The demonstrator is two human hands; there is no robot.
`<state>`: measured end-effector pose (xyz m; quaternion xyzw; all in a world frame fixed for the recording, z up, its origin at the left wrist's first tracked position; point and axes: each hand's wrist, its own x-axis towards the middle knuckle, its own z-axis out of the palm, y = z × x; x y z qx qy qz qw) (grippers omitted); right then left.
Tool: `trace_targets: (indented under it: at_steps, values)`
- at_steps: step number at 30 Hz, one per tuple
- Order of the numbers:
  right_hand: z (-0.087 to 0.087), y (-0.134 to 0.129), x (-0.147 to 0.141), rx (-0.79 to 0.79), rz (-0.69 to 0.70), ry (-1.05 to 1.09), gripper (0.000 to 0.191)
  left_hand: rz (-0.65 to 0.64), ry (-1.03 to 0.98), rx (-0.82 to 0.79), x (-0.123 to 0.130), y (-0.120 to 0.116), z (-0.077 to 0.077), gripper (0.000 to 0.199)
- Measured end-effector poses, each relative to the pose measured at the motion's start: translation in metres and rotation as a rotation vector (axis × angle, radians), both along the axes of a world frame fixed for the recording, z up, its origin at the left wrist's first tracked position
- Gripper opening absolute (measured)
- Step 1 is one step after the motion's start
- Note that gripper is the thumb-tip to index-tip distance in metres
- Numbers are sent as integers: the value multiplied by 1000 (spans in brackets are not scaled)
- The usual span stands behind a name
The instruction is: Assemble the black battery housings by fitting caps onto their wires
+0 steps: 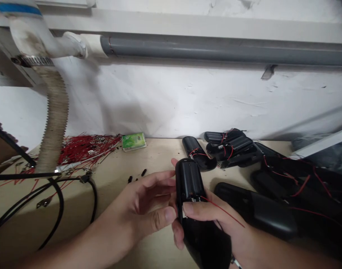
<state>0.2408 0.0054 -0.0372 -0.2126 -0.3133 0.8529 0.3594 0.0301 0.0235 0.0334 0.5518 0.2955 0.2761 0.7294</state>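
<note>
Both my hands are on a glossy black plastic housing (190,183) with a double battery-shaped recess at its upper end. My right hand (213,220) grips it from below and the side, with the thumb lying across its middle. My left hand (143,209) cups its left side, with the thumb pressed against it and a fingertip reaching behind the top. A thin red wire (224,211) runs out of the housing to the right, over my right hand. The lower end of the housing is partly hidden by my right hand.
Several black housings with red wires (232,147) lie at the right of the light wooden table (159,157). Left lie a tangle of red wires with metal terminals (87,149), a green packet (134,142), small black pieces (136,175), black cables (44,198) and a corrugated hose (55,116).
</note>
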Motion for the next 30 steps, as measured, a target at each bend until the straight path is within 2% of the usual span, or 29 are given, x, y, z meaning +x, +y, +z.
trace_targets:
  at_steps: [3,6,8,12,18,22,27,30]
  values:
    - [4,0,-1,22,9,23,28,-38,-1,-20,-3,1,-4,54]
    - [7,0,-4,5,36,51,33,58,26,71,-8,-1,-10,81]
    - [4,0,-4,-23,60,67,33,107,53,144,-12,-3,-13,92]
    - [-1,-1,-2,-57,159,159,30,74,139,185,-17,-5,-11,92]
    - [7,-4,-4,-92,211,150,38,30,236,321,-21,-4,-5,91]
    - [4,-4,-8,-87,218,101,44,-18,218,277,-22,-5,-8,100]
    - [6,2,-7,-66,286,-1,29,5,196,239,-19,-5,-13,95]
    - [8,4,-8,-32,308,13,29,29,199,253,-18,-4,-14,95]
